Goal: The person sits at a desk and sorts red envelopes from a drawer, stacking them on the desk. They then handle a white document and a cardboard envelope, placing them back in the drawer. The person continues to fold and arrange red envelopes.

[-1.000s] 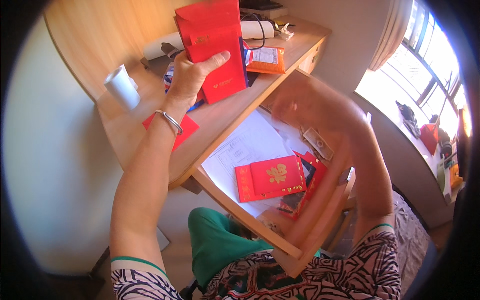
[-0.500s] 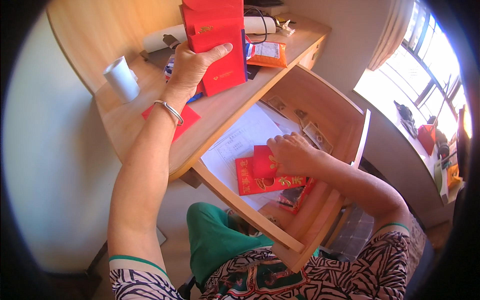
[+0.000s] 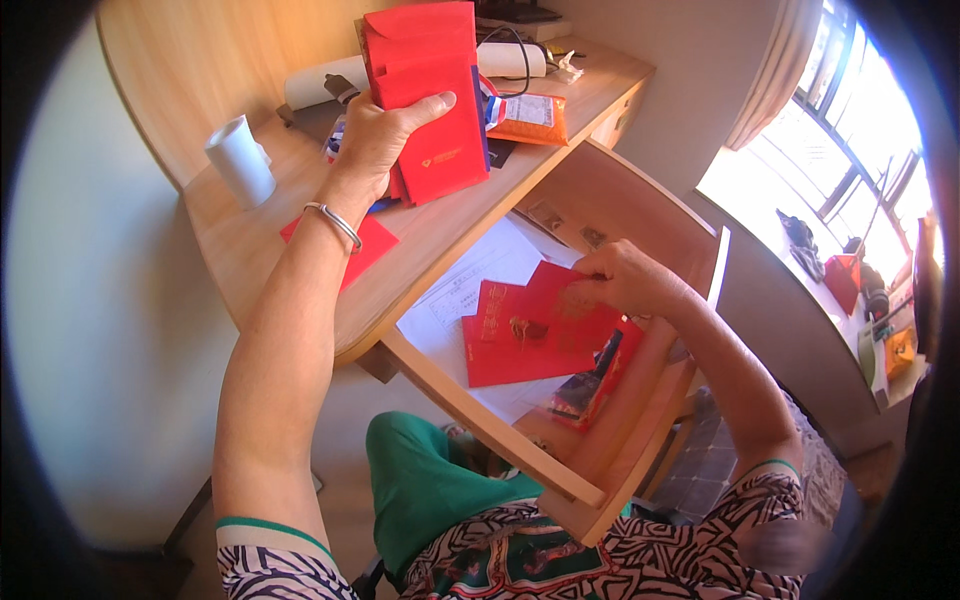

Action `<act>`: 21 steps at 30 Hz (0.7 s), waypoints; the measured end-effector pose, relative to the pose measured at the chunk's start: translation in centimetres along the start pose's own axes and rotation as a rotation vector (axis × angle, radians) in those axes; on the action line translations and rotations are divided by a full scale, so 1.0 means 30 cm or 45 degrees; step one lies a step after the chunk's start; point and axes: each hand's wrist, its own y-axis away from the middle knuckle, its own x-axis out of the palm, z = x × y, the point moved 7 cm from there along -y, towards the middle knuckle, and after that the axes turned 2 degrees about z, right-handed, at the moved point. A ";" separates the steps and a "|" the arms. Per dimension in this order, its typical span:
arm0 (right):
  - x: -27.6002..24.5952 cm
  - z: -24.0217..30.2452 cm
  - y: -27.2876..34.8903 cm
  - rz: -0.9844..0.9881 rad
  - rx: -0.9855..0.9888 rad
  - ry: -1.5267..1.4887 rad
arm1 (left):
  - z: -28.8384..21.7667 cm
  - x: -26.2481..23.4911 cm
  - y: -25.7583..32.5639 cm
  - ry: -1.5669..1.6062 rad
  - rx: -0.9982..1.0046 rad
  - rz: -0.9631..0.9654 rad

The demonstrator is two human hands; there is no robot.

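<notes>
We look down at a person seated at a pale wooden surface (image 3: 250, 250) with its wooden drawer (image 3: 640, 200) pulled open over their lap. Our left hand (image 3: 375, 135) is raised above the surface, its grip closed around a thick stack of red paper envelopes (image 3: 435, 90), thumb across the front and fingers hidden behind. Our right hand (image 3: 625, 280) reaches into the drawer, its grip pinched on the upper edge of a small red envelope (image 3: 560, 300) that lies partly over a larger red envelope with a gold emblem (image 3: 510, 345); both rest on white printed sheets (image 3: 470, 290). Below and right of that grip sits a dark packet (image 3: 585, 390) edged in red. Left of the raised grip stands a white paper cup (image 3: 240, 160); behind it lie a white roll (image 3: 325, 85) and an orange snack packet (image 3: 530, 115), and under the wrist a flat red sheet (image 3: 355, 245). In our judgement the stack could fan out and spill, since one hand holds many loose envelopes upright, and the pinched envelope could drag the one beneath it. The drawer's far corners are hard to read, the left fingers are hidden behind the stack, and we cannot tell how many envelopes it holds; the window side is washed out by glare.
</notes>
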 end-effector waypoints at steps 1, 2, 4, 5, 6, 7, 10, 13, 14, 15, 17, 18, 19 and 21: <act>-0.021 0.008 0.005 -0.065 -0.058 0.002 | -0.001 0.001 0.001 0.012 0.004 0.008; -0.047 0.018 0.014 -0.130 -0.117 0.004 | 0.000 0.000 0.001 0.018 0.000 0.008; -0.090 0.034 0.030 -0.254 -0.168 -0.021 | 0.003 -0.001 0.000 0.028 -0.006 0.009; -0.116 0.037 0.043 -0.314 -0.159 -0.049 | 0.005 -0.001 -0.001 0.032 -0.006 0.011; -0.134 0.043 0.055 -0.371 -0.152 -0.077 | 0.005 -0.002 -0.001 0.038 0.004 0.016; -0.152 0.019 0.054 -0.323 0.031 -0.043 | 0.011 -0.006 -0.002 0.045 -0.020 0.010; -0.207 0.026 0.061 -0.644 0.043 -0.541 | 0.019 -0.009 -0.009 0.076 -0.042 0.002; -0.238 0.042 0.011 -0.746 -0.085 -1.042 | 0.028 -0.012 -0.006 0.108 -0.062 -0.034; -0.242 0.046 -0.018 -0.772 -0.135 -1.246 | 0.033 -0.012 -0.006 0.121 -0.078 -0.043; -0.263 0.052 -0.039 -0.814 -0.111 -1.135 | 0.036 -0.012 -0.005 0.135 -0.091 -0.054; -0.285 0.094 -0.090 -0.843 -0.294 -1.187 | 0.042 -0.014 -0.002 0.135 -0.117 -0.071; -0.289 0.104 -0.118 -0.881 -0.313 -1.217 | 0.046 -0.013 -0.003 0.158 -0.129 -0.067; -0.292 0.121 -0.147 -0.908 -0.350 -1.235 | 0.050 -0.011 -0.002 0.179 -0.144 -0.067; -0.292 0.148 -0.205 -1.003 -0.395 -1.268 | 0.056 -0.012 0.000 0.182 -0.167 -0.071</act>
